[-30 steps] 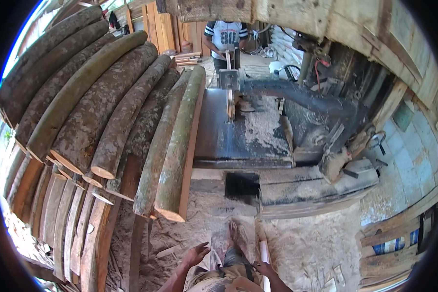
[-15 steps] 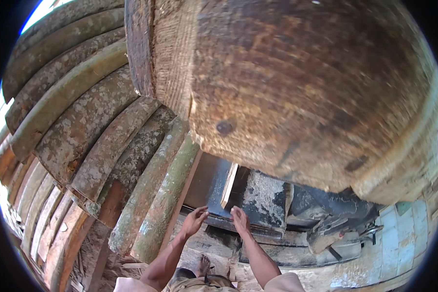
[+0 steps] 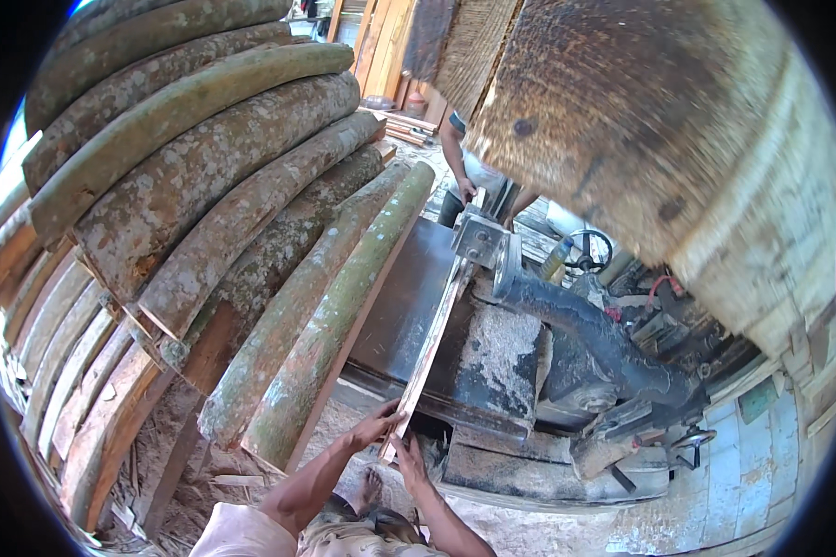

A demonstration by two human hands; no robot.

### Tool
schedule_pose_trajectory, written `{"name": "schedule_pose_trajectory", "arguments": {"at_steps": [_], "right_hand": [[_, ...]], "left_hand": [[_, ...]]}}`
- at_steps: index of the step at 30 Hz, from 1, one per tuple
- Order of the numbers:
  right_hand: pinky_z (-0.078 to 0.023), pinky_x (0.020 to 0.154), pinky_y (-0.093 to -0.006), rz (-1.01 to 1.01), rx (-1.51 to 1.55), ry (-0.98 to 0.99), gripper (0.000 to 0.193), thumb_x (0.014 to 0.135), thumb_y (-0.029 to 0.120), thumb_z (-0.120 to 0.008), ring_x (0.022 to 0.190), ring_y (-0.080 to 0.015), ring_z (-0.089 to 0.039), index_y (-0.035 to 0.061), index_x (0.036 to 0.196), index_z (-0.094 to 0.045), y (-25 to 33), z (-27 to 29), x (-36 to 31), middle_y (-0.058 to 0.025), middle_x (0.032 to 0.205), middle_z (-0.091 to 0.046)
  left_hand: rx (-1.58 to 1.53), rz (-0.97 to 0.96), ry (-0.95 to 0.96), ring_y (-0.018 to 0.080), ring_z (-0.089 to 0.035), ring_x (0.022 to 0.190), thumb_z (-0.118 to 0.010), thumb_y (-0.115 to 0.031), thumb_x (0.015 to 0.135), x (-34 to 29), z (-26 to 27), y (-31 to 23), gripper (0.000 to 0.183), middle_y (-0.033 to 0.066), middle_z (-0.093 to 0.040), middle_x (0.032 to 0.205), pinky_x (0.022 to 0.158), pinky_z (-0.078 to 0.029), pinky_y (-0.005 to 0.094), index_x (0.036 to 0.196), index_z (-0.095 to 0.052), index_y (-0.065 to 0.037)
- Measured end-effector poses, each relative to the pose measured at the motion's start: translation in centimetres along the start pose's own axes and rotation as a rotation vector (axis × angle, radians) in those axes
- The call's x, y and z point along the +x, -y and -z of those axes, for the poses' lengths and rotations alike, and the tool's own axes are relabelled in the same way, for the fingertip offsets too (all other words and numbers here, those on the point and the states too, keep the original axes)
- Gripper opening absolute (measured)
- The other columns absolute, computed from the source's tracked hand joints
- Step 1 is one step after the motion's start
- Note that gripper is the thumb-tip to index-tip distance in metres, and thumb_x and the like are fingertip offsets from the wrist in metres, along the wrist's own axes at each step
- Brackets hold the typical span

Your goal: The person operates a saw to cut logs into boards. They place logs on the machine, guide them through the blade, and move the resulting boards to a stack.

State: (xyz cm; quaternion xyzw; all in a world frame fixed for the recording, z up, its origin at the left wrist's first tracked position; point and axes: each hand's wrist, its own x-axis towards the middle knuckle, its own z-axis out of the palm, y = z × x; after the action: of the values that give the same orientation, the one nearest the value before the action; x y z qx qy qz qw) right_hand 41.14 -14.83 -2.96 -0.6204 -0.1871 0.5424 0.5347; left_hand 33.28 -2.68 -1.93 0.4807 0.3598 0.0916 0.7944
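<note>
Left hand [image 3: 376,428] near right hand [image 3: 411,459], fingers [image 3: 391,420] apparently curled

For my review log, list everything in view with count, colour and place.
Wood strip: one, pale, across the saw table
Saw table: one, dark, centre
Sawdust: uncounted, pale, table's right side
Logs: many, greyish to green, stacked left
Upright boards: several, orange, top background
Wooden beam: one, brown, upper right
Metal arm: one, dark, right of centre
Co-worker: one, white shirt, beyond the table
Left hand: one, bare, strip's near end
Right hand: one, bare, strip's near end
</note>
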Motion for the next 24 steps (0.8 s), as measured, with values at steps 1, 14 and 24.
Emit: {"name": "schedule_pose_trajectory", "arguments": {"at_steps": [1,14,24], "right_hand": [[-0.049,0.08,-0.0377,0.022,0.04,-0.024,0.071,0.084,0.044,-0.06,0.11,-0.0256,-0.05,0.0113,0.138,-0.029,-1.3,-0.4,-1.2,-0.0147,0.125,-0.046],[-0.048,0.083,-0.0304,0.074,-0.067,-0.004,0.075,0.085,0.04,-0.059,0.105,-0.0233,-0.055,0.0073,0.142,-0.022,-14.9,-5.1,-19.7,-0.0183,0.119,-0.053],[-0.048,0.083,-0.0326,0.195,-0.136,0.036,0.08,0.085,0.05,-0.055,0.112,-0.0286,-0.052,0.0045,0.141,-0.021,-24.6,-7.6,-30.7,-0.0234,0.123,-0.049]], "left_hand": [[-0.025,0.032,0.027,0.0278,-0.043,0.119,-0.061,-0.042,0.084,-1.2,0.1,1.4,0.068,0.0134,-0.043,0.13,0.093,-0.039,0.0439,0.14,-0.028,-0.021],[-0.111,0.132,0.097,0.0284,-0.052,0.107,-0.066,-0.038,0.081,-20.5,-0.5,14.2,0.074,0.016,-0.049,0.121,0.09,-0.042,0.0425,0.14,-0.026,-0.021],[-0.068,0.132,0.099,0.0273,-0.053,0.104,-0.062,-0.034,0.085,-33.5,-2.7,21.2,0.064,0.0119,-0.048,0.122,0.084,-0.045,0.0436,0.139,-0.026,-0.026]]}}
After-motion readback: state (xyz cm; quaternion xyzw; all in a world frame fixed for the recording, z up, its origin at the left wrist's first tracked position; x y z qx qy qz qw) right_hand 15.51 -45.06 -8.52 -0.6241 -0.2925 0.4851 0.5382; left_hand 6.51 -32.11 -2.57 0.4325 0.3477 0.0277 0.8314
